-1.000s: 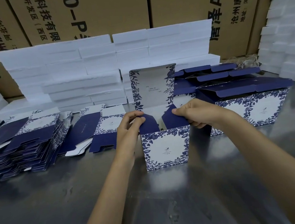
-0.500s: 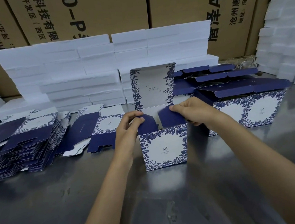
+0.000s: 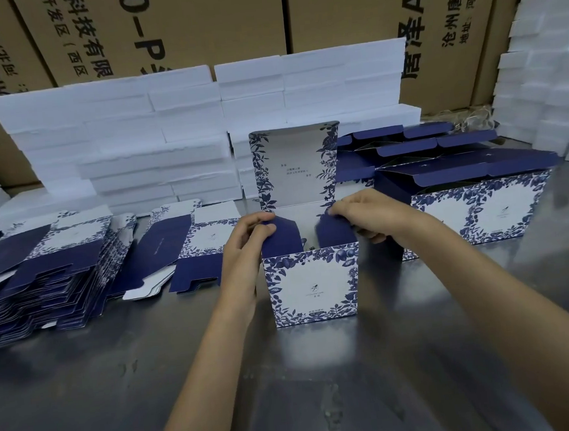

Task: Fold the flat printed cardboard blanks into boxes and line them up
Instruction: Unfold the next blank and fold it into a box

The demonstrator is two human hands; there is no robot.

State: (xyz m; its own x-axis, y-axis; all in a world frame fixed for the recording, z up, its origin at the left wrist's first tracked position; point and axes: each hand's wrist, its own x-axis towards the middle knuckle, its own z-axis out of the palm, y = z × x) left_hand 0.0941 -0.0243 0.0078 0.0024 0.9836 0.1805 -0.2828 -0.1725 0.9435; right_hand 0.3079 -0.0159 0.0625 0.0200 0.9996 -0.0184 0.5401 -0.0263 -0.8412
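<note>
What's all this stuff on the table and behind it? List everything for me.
box being folded: one, white with blue floral print, centre of table, lid upright, two navy side flaps part folded
finished boxes: several, count unclear, same print, in rows at right, lids open
flat blanks: a stack plus a few loose, navy and white, at left
foam slabs: many, white, stacked behind and at far right
cartons: several, brown, printed, along the back
table: one, grey metal
left hand: pinches left flap
right hand: pinches right flap
</note>
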